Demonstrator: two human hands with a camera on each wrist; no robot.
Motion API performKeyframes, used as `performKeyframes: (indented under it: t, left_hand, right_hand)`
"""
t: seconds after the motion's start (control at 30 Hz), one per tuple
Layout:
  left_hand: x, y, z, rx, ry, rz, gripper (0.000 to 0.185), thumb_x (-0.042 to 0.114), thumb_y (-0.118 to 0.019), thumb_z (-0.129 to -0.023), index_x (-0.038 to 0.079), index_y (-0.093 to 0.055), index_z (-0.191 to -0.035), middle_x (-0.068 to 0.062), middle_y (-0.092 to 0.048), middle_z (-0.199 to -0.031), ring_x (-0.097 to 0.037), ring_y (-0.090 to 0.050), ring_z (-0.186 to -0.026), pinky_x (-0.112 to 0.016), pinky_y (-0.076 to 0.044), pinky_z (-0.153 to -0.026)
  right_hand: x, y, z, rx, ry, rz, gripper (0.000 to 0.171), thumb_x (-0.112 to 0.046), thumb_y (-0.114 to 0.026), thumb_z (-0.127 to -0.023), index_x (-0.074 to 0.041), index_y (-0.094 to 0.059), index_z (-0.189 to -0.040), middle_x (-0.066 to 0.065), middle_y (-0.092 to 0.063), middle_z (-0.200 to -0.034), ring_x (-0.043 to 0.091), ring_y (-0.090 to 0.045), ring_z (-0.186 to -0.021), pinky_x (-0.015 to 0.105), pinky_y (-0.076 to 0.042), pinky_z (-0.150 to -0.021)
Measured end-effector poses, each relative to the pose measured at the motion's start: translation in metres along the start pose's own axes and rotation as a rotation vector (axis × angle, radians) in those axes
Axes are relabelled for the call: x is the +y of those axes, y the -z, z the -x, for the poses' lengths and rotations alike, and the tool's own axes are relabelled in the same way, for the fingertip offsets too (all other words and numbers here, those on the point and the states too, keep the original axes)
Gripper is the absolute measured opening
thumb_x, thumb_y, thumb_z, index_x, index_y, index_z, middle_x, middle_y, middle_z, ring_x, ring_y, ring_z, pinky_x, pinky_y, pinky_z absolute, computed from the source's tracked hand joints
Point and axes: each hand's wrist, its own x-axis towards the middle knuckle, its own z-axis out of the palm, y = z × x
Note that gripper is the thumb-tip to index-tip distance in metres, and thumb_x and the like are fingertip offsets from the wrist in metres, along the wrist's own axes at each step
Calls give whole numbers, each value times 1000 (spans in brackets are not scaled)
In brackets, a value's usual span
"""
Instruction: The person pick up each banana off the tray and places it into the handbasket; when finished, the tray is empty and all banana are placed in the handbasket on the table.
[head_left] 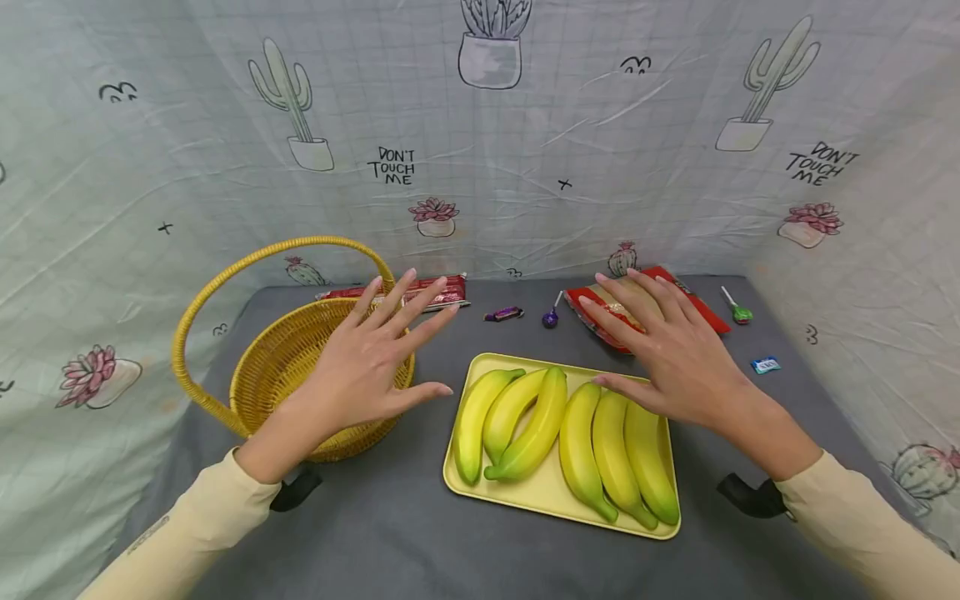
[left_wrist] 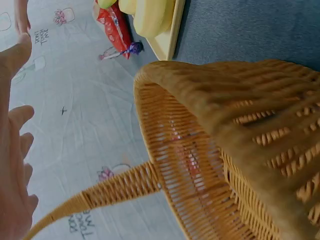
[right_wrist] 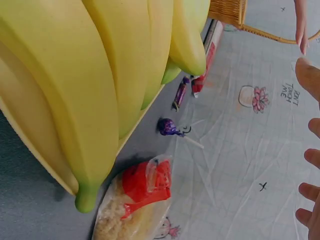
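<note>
Counter (head_left: 390, 533): matt, cloth-like covering. Left edge: basket (head_left: 262, 375), woven wicker, ribbed, low sheen. Between the edges: tray (head_left: 525, 500), smooth, plastic-looking, satin; on it, bananas (head_left: 579, 442), smooth, waxy-looking. Back edge: red packet (head_left: 447, 290), glossy film; bag (right_wrist: 147, 182), clear and red shiny plastic; purple lollipop (head_left: 551, 318), shiny wrapper. Right edge: blue sweet (head_left: 766, 365), plastic-looking wrapper. Beyond the back edge: backdrop (head_left: 517, 150), thin creased sheeting, faint sheen.

Table (head_left: 360, 533): grey top. Directly on it: basket (head_left: 277, 350) at left; tray (head_left: 525, 493), set askew, right of basket. Far side, left to right: red packet (head_left: 453, 292) behind basket, purple sweet (head_left: 503, 314), purple lollipop (head_left: 551, 318), bag (head_left: 617, 310), green lollipop (head_left: 742, 314). Blue sweet (head_left: 766, 365) lies nearer than green lollipop, near right edge.
</note>
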Motion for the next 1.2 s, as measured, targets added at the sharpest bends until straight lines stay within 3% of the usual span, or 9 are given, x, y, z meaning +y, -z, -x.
performKeyframes:
  t: [0.23, 0.37, 0.5, 0.57, 0.67, 0.8, 0.9, 1.03, 1.2]
  left_hand:
    - [-1, 13, 19, 54, 38, 27, 90, 55, -72, -92, 18, -37, -167, -6, -16, -176, -36, -9, -160, -60, -5, -126]
    - [-3, 20, 29, 100, 78, 57, 85, 44, -74, -91, 18, -41, -165, -6, -21, -174, -36, -16, -159, -60, -9, -125]
    - [-7, 31, 36, 206, 113, 85, 72, 36, -68, -95, 16, -48, -161, -10, -31, -170, -43, -28, -153, -63, -19, -122]
    - [-8, 39, 39, 298, 123, 85, 64, 34, -64, -97, 13, -54, -156, -14, -38, -166, -48, -36, -147, -64, -26, -119]
    - [-7, 52, 42, 499, 156, 74, 52, 32, -61, -98, 7, -65, -143, -20, -50, -156, -53, -45, -133, -62, -33, -113]
    - [-6, 67, 44, 811, 260, 56, 43, 32, -64, -95, 4, -74, -126, -22, -59, -143, -53, -49, -123, -59, -34, -109]
    - [-12, 72, 51, 959, 365, 3, 45, 35, -65, -91, 6, -73, -124, -19, -59, -140, -50, -48, -124, -58, -28, -109]
    - [-19, 78, 72, 966, 516, 26, 54, 37, -66, -89, 2, -68, -130, -14, -55, -142, -42, -45, -130, -50, -27, -111]
    - [-20, 71, 105, 955, 688, 267, 51, 21, -69, -90, -8, -66, -132, -5, -55, -140, -23, -51, -128, -25, -40, -103]
  right_hand:
    - [3, 1, 7, 25, -2, -21, 86, -75, -41, -102, -15, -43, -163, 14, -28, -171, 44, -22, -155, 64, -17, -123]
    - [5, 1, 12, 51, -30, -34, 89, -75, -42, -101, -13, -39, -165, 15, -27, -170, 45, -24, -153, 62, -20, -122]
    - [7, 0, 18, 57, -71, -43, 91, -75, -42, -101, -12, -33, -167, 14, -24, -172, 46, -27, -151, 58, -17, -125]
    - [7, -1, 21, 59, -78, -46, 91, -74, -43, -101, -12, -34, -167, 14, -24, -172, 46, -27, -150, 60, -18, -124]
    - [8, -3, 28, 49, -90, -44, 89, -73, -43, -102, -11, -36, -166, 14, -25, -172, 47, -29, -149, 62, -22, -122]
    - [9, -4, 38, 14, -124, -36, 87, -72, -40, -104, -11, -37, -166, 17, -30, -168, 49, -36, -143, 69, -33, -112]
    - [10, -5, 45, -12, -152, -29, 85, -70, -44, -103, -12, -38, -165, 20, -35, -164, 51, -42, -136, 72, -42, -101]
    - [10, -5, 53, -44, -194, -33, 85, -56, -68, -96, -12, -41, -163, 22, -43, -156, 50, -49, -127, 71, -48, -92]
    - [7, -6, 61, -71, -249, -47, 91, -33, -87, -85, -10, -44, -161, 23, -53, -140, 45, -55, -113, 64, -54, -81]
